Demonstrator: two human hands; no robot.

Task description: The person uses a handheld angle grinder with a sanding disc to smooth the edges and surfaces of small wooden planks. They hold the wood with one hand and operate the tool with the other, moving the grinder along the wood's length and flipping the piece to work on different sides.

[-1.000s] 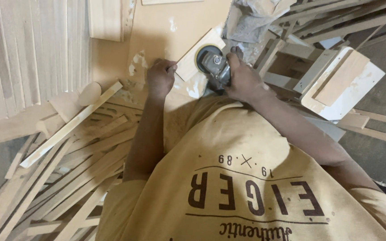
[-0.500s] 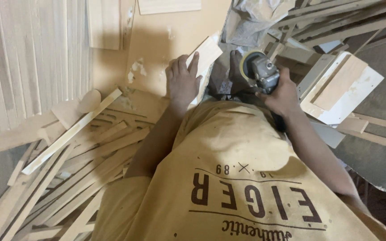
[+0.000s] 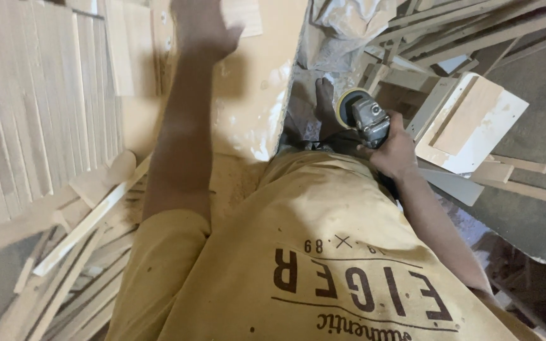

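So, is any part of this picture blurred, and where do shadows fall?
Head view: the raised left hand is motion-blurred; the right hand and the grinder look sharper; the left arm casts a soft shadow on the dusty wooden board; no glare shows.

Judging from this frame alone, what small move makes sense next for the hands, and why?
Probably lower the left hand onto a board of the wooden stack it reaches over. It is open with nothing in it, while the right hand grips the angle grinder, held clear of any wood. Sanding needs a piece first.
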